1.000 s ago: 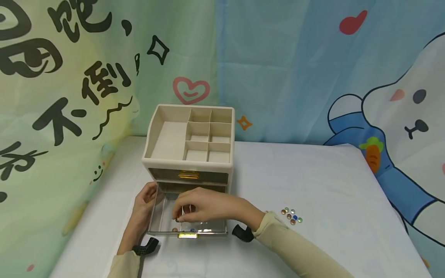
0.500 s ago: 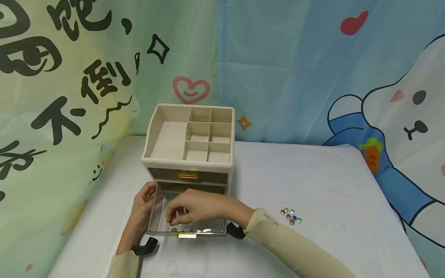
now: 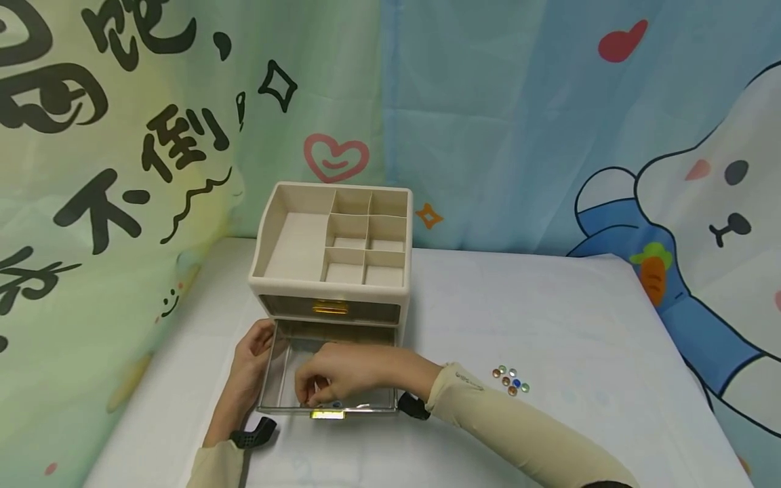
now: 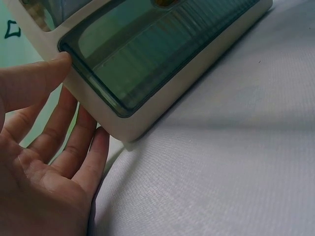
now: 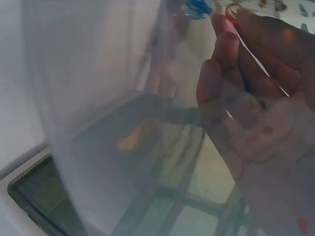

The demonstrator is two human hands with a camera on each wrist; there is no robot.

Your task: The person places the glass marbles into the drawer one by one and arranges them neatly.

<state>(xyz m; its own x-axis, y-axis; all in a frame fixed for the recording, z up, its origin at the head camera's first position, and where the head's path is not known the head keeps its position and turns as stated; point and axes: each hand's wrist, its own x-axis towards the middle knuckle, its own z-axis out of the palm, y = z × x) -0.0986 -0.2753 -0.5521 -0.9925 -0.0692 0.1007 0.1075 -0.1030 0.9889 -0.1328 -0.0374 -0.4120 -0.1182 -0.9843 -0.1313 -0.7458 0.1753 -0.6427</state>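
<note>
A beige organiser (image 3: pixel 332 234) stands toward the far left corner of the white worktop (image 3: pixel 549 325), its top split into 1 large tray and 6 small compartments. Its lower clear drawer (image 3: pixel 287 379) is pulled out toward the near edge. The right hand (image 3: pixel 342 373) reaches down into that drawer, fingers curled low near the front wall; whether they pinch a bead I cannot tell, since the wrist view through the clear plastic is blurred. A blue bead (image 3: pixel 336 404) lies inside the drawer against the front wall, just beside those fingers. The left hand (image 3: pixel 253 366) rests at the drawer's left side with fingers straight and relaxed, thumb tip touching the organiser's frame. A small cluster of coloured glass beads (image 3: pixel 511 381) lies on the worktop, well to the right of the drawer.
</note>
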